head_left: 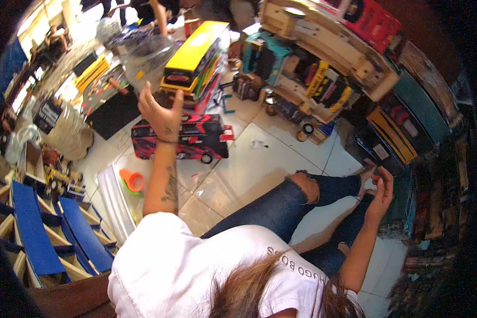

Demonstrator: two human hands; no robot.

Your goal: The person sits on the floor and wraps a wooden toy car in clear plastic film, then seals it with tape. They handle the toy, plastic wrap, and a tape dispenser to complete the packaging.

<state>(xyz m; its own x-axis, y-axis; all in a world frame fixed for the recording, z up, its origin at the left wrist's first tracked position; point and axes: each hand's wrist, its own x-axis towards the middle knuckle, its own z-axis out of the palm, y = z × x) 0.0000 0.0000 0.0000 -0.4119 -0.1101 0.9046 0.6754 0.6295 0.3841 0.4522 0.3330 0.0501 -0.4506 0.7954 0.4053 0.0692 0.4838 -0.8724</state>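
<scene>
My left hand (pixel 161 114) is raised with its fingers spread and nothing in them, in front of a black and red toy bus (pixel 204 140) on the tiled floor. Part of that bus is hidden behind my wrist. Just beyond my fingertips, a yellow and black toy bus (pixel 196 55) lies on top of a stack of colourful toy bus parts. My right hand (pixel 381 193) is held out over my lower legs on the right. Its fingers are loosely bent and apart, with nothing visible in them. A stack of dark and yellow panels (pixel 391 135) stands beyond it.
A wooden toy truck body (pixel 328 45) and a small wheeled chassis (pixel 291 114) stand at the far right. To the left are blue wooden trays (pixel 34 228), an orange cup (pixel 132 180) and clear plastic bags (pixel 69 130). Another person's arm (pixel 159 18) shows at the back.
</scene>
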